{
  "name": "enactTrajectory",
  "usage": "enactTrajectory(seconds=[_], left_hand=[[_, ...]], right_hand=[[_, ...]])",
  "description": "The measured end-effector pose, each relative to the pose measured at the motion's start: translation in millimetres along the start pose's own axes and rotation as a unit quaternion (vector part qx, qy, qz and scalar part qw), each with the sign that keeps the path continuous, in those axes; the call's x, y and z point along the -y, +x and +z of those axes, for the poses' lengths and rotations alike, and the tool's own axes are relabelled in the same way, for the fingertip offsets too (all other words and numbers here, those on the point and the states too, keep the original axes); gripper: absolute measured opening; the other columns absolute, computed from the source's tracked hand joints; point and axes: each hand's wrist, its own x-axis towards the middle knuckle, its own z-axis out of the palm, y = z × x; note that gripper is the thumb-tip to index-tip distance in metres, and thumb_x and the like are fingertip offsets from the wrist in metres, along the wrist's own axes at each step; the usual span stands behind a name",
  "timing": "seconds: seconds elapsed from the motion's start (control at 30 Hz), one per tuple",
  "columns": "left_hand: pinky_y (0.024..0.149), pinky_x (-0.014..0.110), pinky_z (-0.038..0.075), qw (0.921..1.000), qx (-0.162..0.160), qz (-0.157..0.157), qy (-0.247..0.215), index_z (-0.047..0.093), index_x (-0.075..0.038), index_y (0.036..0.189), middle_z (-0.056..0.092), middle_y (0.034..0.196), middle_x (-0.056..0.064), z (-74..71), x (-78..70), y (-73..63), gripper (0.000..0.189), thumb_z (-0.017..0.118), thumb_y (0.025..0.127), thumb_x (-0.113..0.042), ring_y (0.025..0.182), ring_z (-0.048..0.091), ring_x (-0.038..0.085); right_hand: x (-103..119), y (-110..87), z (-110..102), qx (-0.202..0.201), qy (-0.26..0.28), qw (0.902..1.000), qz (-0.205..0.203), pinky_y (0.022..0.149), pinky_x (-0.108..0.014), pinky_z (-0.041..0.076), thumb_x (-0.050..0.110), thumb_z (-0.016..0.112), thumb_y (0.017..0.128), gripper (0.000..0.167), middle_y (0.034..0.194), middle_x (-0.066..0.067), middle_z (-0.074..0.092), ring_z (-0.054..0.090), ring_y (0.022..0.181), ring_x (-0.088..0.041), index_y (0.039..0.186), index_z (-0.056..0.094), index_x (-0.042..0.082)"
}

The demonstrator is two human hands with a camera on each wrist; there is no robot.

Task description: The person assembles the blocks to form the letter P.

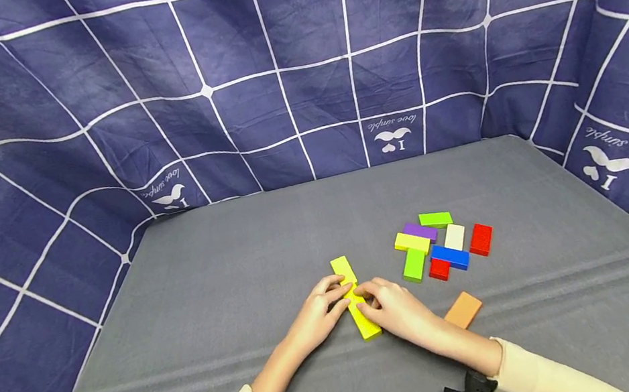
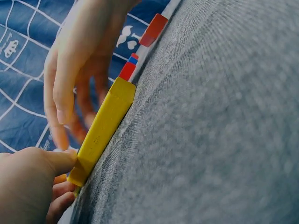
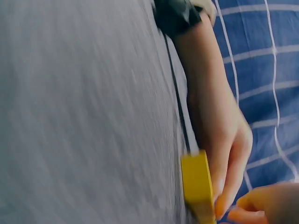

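Two yellow blocks lie end to end on the grey cloth, the far block [image 1: 343,267] and the near block [image 1: 368,325]. My left hand [image 1: 315,314] comes in from the left and pinches the near block [image 2: 105,130] by its far end, where the two meet. In the left wrist view its thumb [image 2: 63,161] presses one side while other fingers lie behind. My right hand [image 1: 395,306] hovers at the right side of the row, fingers loosely bent beside the near block. In the right wrist view the near block's end face [image 3: 196,175] shows.
Right of the hands lies a cluster of flat-lying blocks, among them blue [image 1: 450,257], purple [image 1: 420,232], white [image 1: 454,237] and red [image 1: 481,239]. An orange block [image 1: 463,310] sits partly behind the right forearm. A blue checked curtain [image 1: 312,101] borders the table.
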Motion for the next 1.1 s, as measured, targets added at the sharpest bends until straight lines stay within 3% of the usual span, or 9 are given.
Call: enactTrajectory(seconds=[0.13, 0.27, 0.4, 0.5, 0.6, 0.9, 1.1], left_hand=[[0.093, 0.038, 0.046, 0.9997, 0.01, -0.021, -0.01, 0.055, -0.002, 0.124, 0.046, 0.132, 0.009, -0.8, 0.0, 0.2, 0.039, 0.057, 0.089, -0.02, 0.115, 0.052, 0.022], [0.1, 0.046, 0.04, 0.9967, 0.035, -0.073, 0.003, 0.042, -0.006, 0.136, 0.032, 0.144, 0.01, -0.6, -0.5, -0.8, 0.06, 0.056, 0.088, -0.039, 0.128, 0.041, 0.027], [0.11, 0.051, 0.023, 0.9921, 0.06, -0.099, 0.049, 0.031, -0.011, 0.142, 0.022, 0.151, 0.01, -0.3, -2.2, -1.6, 0.073, 0.05, 0.086, -0.053, 0.138, 0.024, 0.031], [0.114, 0.052, 0.009, 0.9889, 0.08, -0.096, 0.08, 0.025, -0.009, 0.144, 0.018, 0.151, 0.013, -1.1, -5.2, -1.9, 0.076, 0.043, 0.087, -0.057, 0.141, 0.013, 0.029], [0.114, 0.051, 0.003, 0.9857, 0.105, -0.095, 0.092, 0.019, -0.005, 0.145, 0.014, 0.152, 0.013, -1.7, -8.4, -2.8, 0.079, 0.039, 0.088, -0.057, 0.142, 0.008, 0.028], [0.114, 0.051, 0.0, 0.9844, 0.133, -0.078, 0.085, 0.011, -0.006, 0.146, 0.007, 0.154, 0.008, -0.8, -4.0, 0.3, 0.079, 0.038, 0.09, -0.056, 0.142, 0.003, 0.026], [0.114, 0.05, -0.002, 0.9813, 0.154, -0.091, 0.071, 0.008, -0.009, 0.146, 0.005, 0.154, 0.006, -1.9, -4.6, 4.5, 0.081, 0.038, 0.089, -0.057, 0.143, 0.002, 0.025]], right_hand=[[-17.2, 16.7, -1.0, 0.003, 0.052, 0.9987, 0.0, 0.074, -0.029, 0.05, 0.013, 0.058, 0.086, 0.024, 0.102, -0.003, 0.06, 0.059, 0.088, -0.014, 0.11, 0.062, 0.01], [-35.8, 33.2, 2.4, 0.024, 0.043, 0.9973, -0.054, 0.094, -0.043, 0.044, 0.013, 0.055, 0.089, 0.034, 0.125, -0.008, 0.052, 0.051, 0.116, -0.024, 0.123, 0.055, 0.008], [-46.4, 42.1, 3.3, 0.076, 0.025, 0.9914, -0.103, 0.104, -0.051, 0.034, 0.019, 0.051, 0.092, 0.043, 0.142, -0.01, 0.039, 0.039, 0.13, -0.03, 0.133, 0.045, 0.01], [-48.5, 43.3, 2.5, 0.111, 0.001, 0.9863, -0.122, 0.107, -0.052, 0.027, 0.026, 0.047, 0.094, 0.047, 0.147, -0.009, 0.032, 0.034, 0.133, -0.028, 0.138, 0.039, 0.012], [-47.5, 42.3, 1.9, 0.128, -0.025, 0.9838, -0.123, 0.111, -0.049, 0.022, 0.029, 0.046, 0.094, 0.05, 0.149, -0.007, 0.029, 0.031, 0.135, -0.025, 0.14, 0.036, 0.013], [-42.7, 36.8, -3.6, 0.129, -0.085, 0.9832, -0.096, 0.11, -0.049, 0.023, 0.035, 0.047, 0.092, 0.055, 0.15, -0.003, 0.027, 0.031, 0.135, -0.023, 0.141, 0.033, 0.016], [-45.2, 29.5, -5.2, 0.122, -0.099, 0.9847, -0.076, 0.109, -0.048, 0.026, 0.035, 0.046, 0.092, 0.054, 0.149, -0.003, 0.028, 0.034, 0.134, -0.024, 0.141, 0.034, 0.017]])
